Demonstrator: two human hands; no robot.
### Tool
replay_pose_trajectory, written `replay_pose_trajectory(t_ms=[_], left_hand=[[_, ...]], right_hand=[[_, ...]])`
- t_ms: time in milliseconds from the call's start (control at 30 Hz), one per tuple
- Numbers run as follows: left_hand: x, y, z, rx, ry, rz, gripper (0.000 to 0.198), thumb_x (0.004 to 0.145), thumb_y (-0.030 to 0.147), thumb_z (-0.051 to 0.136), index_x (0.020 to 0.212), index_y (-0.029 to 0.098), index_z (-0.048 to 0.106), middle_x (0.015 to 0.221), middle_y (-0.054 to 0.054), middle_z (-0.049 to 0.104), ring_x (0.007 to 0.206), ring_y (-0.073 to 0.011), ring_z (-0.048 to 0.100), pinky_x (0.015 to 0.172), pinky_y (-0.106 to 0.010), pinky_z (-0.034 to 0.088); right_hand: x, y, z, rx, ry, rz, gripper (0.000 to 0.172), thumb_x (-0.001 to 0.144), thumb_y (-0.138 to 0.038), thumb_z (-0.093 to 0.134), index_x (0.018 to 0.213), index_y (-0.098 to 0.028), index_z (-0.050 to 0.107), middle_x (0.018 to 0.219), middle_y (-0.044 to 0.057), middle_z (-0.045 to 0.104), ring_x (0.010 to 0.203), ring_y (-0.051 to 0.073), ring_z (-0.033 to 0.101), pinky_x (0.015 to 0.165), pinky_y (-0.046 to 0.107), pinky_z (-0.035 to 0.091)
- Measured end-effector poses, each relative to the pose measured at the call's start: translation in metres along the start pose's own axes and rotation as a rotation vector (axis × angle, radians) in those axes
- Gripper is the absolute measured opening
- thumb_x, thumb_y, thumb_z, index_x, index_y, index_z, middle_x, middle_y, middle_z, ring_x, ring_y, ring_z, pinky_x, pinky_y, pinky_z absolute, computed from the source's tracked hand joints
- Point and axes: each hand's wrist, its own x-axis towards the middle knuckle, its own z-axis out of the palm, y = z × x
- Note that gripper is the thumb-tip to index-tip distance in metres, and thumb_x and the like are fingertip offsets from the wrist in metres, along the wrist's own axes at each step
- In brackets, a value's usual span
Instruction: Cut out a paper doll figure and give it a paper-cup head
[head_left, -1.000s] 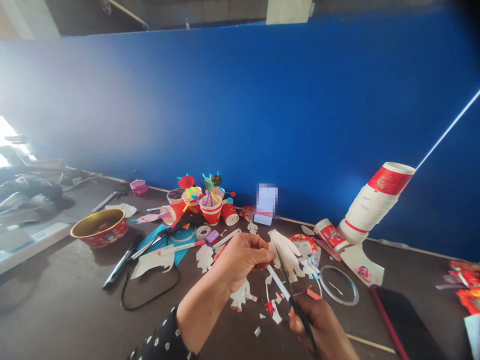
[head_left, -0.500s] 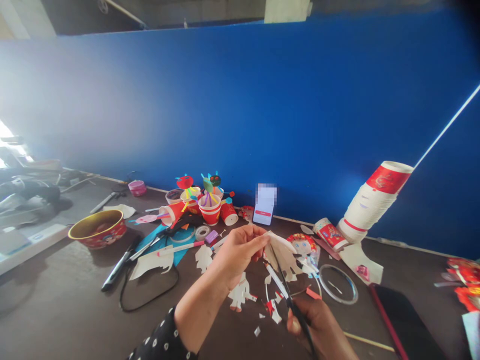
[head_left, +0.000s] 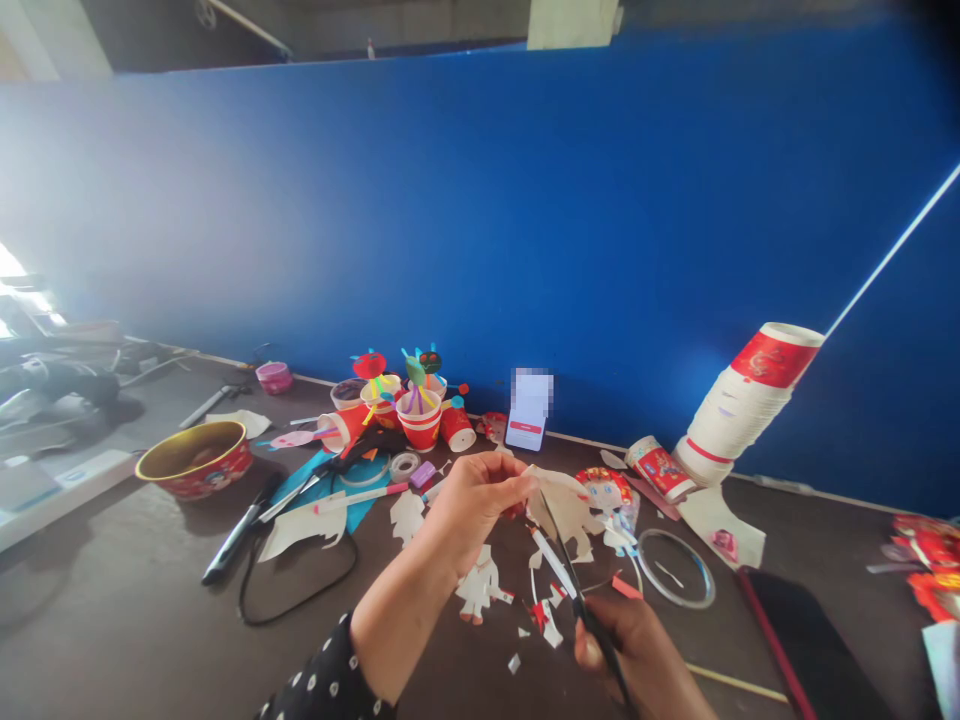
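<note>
Left hand [head_left: 476, 510] has now pinched the paper cutout [head_left: 564, 508] up off the tabletop [head_left: 135, 570], and the right hand [head_left: 630, 665] has brought the black-handled scissors [head_left: 592, 620] onto its edge, hands close together over paper scraps [head_left: 545, 625].

Our left hand [head_left: 476, 510] pinches a cream paper cut-out [head_left: 564, 505] at its edge, while our right hand [head_left: 637, 655], just beside it, grips black scissors [head_left: 576, 595], their blades reaching into the paper.

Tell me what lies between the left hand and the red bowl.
In the head view, between the left hand and the red bowl lie a white paper cutout, a pink-tipped marker, and teal paper under metal scissors.
</note>
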Motion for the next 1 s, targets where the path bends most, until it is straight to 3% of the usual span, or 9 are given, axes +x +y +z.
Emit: replay_pose_trajectory(t_ms=[200,500,633,800,1000], left_hand=[[0.000,-0.003,-0.001,-0.080,-0.026,-0.093,0.014,0.057,0.017,0.067,0.058,0.013,0.054,0.047,0.003,0.054,0.043,-0.0049,0.045,0.047,-0.019,0.030],[-0.004,-0.011,0.008,-0.147,-0.148,-0.220,0.015,0.055,0.015,0.068,0.055,0.012,0.054,0.052,-0.003,0.060,0.045,-0.0065,0.049,0.049,-0.020,0.034],[-0.007,-0.007,0.010,-0.085,-0.228,-0.219,0.015,0.055,0.017,0.068,0.066,0.010,0.061,0.060,-0.004,0.061,0.047,-0.0073,0.050,0.049,-0.022,0.034],[-0.005,-0.003,0.006,-0.015,-0.145,-0.126,0.014,0.059,0.023,0.067,0.060,0.012,0.058,0.055,0.000,0.058,0.047,-0.0054,0.046,0.047,-0.020,0.029],[-0.004,-0.009,0.009,-0.043,-0.122,-0.168,0.014,0.055,0.019,0.070,0.053,0.013,0.057,0.052,0.000,0.058,0.047,-0.0066,0.048,0.051,-0.021,0.033]], right_hand=[[-0.004,-0.003,-0.005,0.072,0.045,-0.063,0.057,0.057,-0.076,0.045,0.052,-0.019,0.038,0.046,-0.007,0.028,0.044,0.007,0.021,0.041,0.022,0.014],[-0.011,-0.011,-0.007,0.244,0.092,-0.053,0.057,0.054,-0.075,0.052,0.053,-0.018,0.041,0.046,-0.007,0.030,0.044,0.007,0.021,0.042,0.023,0.014],[-0.013,-0.016,-0.011,0.233,0.110,-0.055,0.057,0.053,-0.073,0.054,0.051,-0.018,0.041,0.046,-0.007,0.029,0.046,0.008,0.021,0.044,0.023,0.016],[-0.015,-0.020,-0.010,0.181,0.074,-0.041,0.057,0.053,-0.074,0.053,0.052,-0.018,0.044,0.045,-0.006,0.032,0.045,0.008,0.025,0.043,0.023,0.016],[-0.012,-0.016,-0.008,0.207,0.084,-0.021,0.058,0.052,-0.075,0.053,0.050,-0.018,0.041,0.045,-0.007,0.029,0.044,0.007,0.021,0.043,0.023,0.015]])
